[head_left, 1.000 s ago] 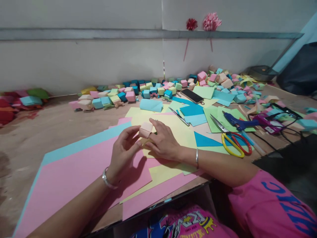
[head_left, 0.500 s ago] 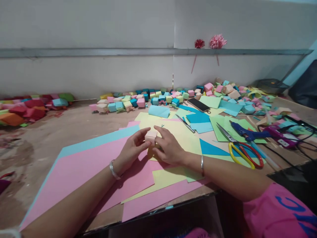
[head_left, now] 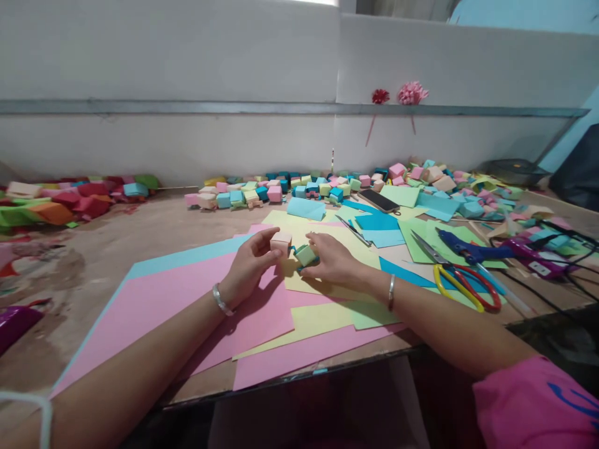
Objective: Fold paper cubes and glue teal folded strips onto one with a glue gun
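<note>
Pinched in my left hand [head_left: 250,265] is a small pale pink paper cube [head_left: 281,242], thumb below and fingers behind it. My right hand [head_left: 330,259] grips a light green paper cube [head_left: 306,255] with small teal pieces at its edges. The two cubes are side by side with a narrow gap, just above the yellow paper sheet [head_left: 349,243]. A large pink paper sheet [head_left: 187,312] lies beneath my left forearm. Part of the green cube is hidden by my right fingers.
Rows of folded paper cubes [head_left: 274,194] line the wall. Scissors [head_left: 461,284], a blue glue gun [head_left: 472,251] with cables, and a phone [head_left: 379,201] lie to the right. A tweezer-like metal tool [head_left: 354,231] rests on the sheets. Red and orange paper pieces [head_left: 91,204] are piled at left.
A green cube with teal pieces now shows in my right hand, which has moved slightly right. My left hand keeps the pink cube. The camera view has shifted slightly.
</note>
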{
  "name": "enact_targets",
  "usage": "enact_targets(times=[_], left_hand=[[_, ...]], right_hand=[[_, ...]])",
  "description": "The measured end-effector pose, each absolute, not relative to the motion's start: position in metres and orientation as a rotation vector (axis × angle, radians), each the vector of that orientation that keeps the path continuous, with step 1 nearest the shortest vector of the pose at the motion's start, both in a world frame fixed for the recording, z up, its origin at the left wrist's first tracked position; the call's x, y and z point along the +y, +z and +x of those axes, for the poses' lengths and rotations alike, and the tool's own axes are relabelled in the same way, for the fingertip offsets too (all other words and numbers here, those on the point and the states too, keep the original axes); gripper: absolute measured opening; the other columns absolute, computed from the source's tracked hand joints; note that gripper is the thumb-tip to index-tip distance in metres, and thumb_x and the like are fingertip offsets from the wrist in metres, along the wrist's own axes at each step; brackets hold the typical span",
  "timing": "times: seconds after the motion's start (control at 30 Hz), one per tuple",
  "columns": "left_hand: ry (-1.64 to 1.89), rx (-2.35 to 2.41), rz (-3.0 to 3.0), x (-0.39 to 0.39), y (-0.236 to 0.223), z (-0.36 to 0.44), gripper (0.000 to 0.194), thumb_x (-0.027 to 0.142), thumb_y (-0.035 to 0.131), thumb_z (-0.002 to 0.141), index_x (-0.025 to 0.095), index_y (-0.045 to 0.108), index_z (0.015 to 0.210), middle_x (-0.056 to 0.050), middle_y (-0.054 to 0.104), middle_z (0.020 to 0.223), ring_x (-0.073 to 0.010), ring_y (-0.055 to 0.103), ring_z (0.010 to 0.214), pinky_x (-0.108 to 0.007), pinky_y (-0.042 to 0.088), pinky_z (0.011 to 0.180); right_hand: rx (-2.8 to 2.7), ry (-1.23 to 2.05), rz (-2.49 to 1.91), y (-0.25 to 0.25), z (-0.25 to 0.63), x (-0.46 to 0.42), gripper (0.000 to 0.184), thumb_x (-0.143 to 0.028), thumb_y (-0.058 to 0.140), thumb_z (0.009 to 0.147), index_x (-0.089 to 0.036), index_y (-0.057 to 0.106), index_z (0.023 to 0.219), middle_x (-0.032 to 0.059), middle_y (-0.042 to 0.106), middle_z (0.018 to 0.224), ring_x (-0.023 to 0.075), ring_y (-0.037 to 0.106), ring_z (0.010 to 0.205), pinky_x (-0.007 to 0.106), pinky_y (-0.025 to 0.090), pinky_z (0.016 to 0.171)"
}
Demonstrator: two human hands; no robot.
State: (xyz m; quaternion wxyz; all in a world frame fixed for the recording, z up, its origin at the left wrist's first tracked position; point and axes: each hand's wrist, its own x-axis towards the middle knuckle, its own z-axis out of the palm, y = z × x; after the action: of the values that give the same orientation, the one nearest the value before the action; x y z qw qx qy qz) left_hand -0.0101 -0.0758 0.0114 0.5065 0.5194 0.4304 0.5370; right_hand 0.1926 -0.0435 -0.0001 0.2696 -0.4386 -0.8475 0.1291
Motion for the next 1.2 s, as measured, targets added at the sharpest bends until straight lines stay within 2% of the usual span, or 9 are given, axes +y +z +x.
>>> enact_targets(times=[0.1, 0.17, 0.43, 0.57, 0.7, 0.77, 0.87, 0.93, 1.2], left_hand=[[1.287, 1.026, 1.254, -0.075, 0.011, -0.01, 0.067, 0.023, 0.08, 0.065, 0.017, 0.058, 0.127, -0.003, 0.068, 0.077, -0.0182, 0.062, 0.065, -0.033, 0.051, 0.063], [1.256, 1.027, 1.278, -0.074, 0.01, -0.011, 0.066, 0.024, 0.08, 0.067, 0.017, 0.057, 0.129, -0.002, 0.068, 0.077, -0.0168, 0.061, 0.063, -0.032, 0.05, 0.061], [1.195, 1.138, 1.418, -0.073, 0.008, -0.011, 0.061, 0.028, 0.082, 0.068, 0.019, 0.06, 0.125, -0.006, 0.069, 0.09, -0.0196, 0.063, 0.08, -0.03, 0.052, 0.068], [1.203, 1.122, 1.436, -0.076, 0.009, -0.007, 0.058, 0.028, 0.084, 0.066, 0.02, 0.064, 0.12, -0.008, 0.069, 0.101, -0.0206, 0.064, 0.086, -0.032, 0.053, 0.074], [1.206, 1.115, 1.38, -0.075, 0.009, -0.008, 0.061, 0.028, 0.083, 0.066, 0.018, 0.062, 0.122, -0.009, 0.069, 0.101, -0.0206, 0.064, 0.086, -0.032, 0.053, 0.074], [1.2, 1.141, 1.372, -0.074, 0.008, -0.01, 0.064, 0.029, 0.083, 0.067, 0.018, 0.06, 0.126, -0.008, 0.069, 0.098, -0.0202, 0.064, 0.083, -0.031, 0.052, 0.071], [1.187, 1.175, 1.375, -0.073, 0.006, -0.012, 0.068, 0.032, 0.082, 0.068, 0.018, 0.057, 0.13, -0.007, 0.069, 0.096, -0.0193, 0.063, 0.08, -0.031, 0.05, 0.069], [1.189, 1.156, 1.361, -0.072, 0.004, -0.012, 0.068, 0.033, 0.082, 0.07, 0.019, 0.056, 0.131, -0.007, 0.069, 0.097, -0.0191, 0.063, 0.081, -0.031, 0.051, 0.07], [1.217, 1.031, 1.122, -0.074, 0.009, -0.008, 0.066, 0.027, 0.081, 0.069, 0.019, 0.058, 0.13, -0.005, 0.07, 0.096, -0.0172, 0.065, 0.085, -0.027, 0.052, 0.075]], right_hand=[[-2.272, 0.369, -1.211, 0.0, 0.194, -0.041, 0.041, -0.036, 0.077, 0.068, -0.017, 0.061, 0.1, 0.0089, 0.066, 0.097, 0.024, 0.061, 0.091, 0.033, 0.045, 0.073], [-2.246, 0.365, -1.179, -0.001, 0.194, -0.041, 0.032, -0.032, 0.074, 0.071, -0.018, 0.062, 0.097, 0.0073, 0.068, 0.096, 0.0227, 0.061, 0.089, 0.032, 0.044, 0.072], [-2.215, 0.385, -1.013, -0.005, 0.192, -0.044, 0.035, -0.012, 0.06, 0.075, -0.019, 0.063, 0.109, 0.0073, 0.067, 0.1, 0.0223, 0.06, 0.093, 0.033, 0.047, 0.077], [-2.198, 0.413, -1.01, -0.01, 0.19, -0.044, 0.047, -0.005, 0.053, 0.076, -0.017, 0.06, 0.121, 0.009, 0.064, 0.1, 0.0213, 0.058, 0.093, 0.033, 0.048, 0.079], [-2.111, 0.424, -0.947, -0.013, 0.188, -0.045, 0.062, 0.0, 0.052, 0.068, -0.012, 0.051, 0.129, 0.0138, 0.059, 0.12, 0.0227, 0.054, 0.109, 0.036, 0.046, 0.093], [-2.051, 0.453, -0.921, -0.011, 0.187, -0.047, 0.057, -0.003, 0.056, 0.068, -0.012, 0.051, 0.124, 0.0145, 0.058, 0.122, 0.0227, 0.054, 0.11, 0.037, 0.046, 0.095], [-1.993, 0.475, -0.929, -0.005, 0.187, -0.048, 0.036, -0.012, 0.063, 0.071, -0.013, 0.057, 0.106, 0.0104, 0.062, 0.105, 0.0213, 0.057, 0.096, 0.037, 0.048, 0.086], [-1.983, 0.444, -0.923, -0.002, 0.187, -0.047, 0.025, -0.011, 0.062, 0.072, -0.015, 0.059, 0.097, 0.0078, 0.063, 0.098, 0.0204, 0.057, 0.092, 0.036, 0.048, 0.084], [-1.964, 0.432, -0.833, -0.002, 0.188, -0.045, 0.021, -0.014, 0.066, 0.079, -0.02, 0.065, 0.099, 0.0064, 0.064, 0.099, 0.0195, 0.058, 0.099, 0.034, 0.049, 0.083]])
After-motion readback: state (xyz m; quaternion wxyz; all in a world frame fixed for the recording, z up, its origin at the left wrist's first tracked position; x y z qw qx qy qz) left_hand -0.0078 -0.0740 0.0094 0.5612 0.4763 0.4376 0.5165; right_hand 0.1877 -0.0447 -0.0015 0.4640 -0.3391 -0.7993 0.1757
